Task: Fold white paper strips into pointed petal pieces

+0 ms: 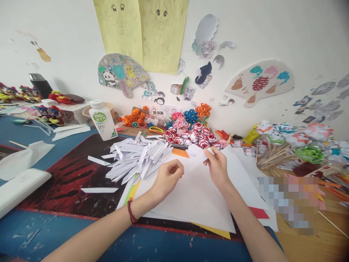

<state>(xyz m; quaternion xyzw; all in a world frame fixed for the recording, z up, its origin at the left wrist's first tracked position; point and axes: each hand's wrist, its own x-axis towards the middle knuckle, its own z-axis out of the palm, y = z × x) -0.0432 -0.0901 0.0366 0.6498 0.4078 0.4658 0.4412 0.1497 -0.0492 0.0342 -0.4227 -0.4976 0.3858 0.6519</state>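
A small piece of white paper (196, 157) is pinched between the thumb and fingers of my right hand (218, 166), above a stack of large sheets. Beside its left edge, my left hand (169, 177) has its thumb and fingers curled together; whether anything is between them I cannot make out. White sheets (191, 198) lie under both hands, with yellow, green and orange paper showing at their edges. Left of them is a heap of folded white paper strips (139, 156). One loose strip (99, 190) lies apart on the dark mat.
A white bottle (102, 120) stands behind the dark red-black mat (73, 178). Red-and-white paper flowers (200, 134) line the wall. Wooden sticks (275, 156) and more paper flowers (309, 153) crowd the right. A long white object (24, 189) sits at the left.
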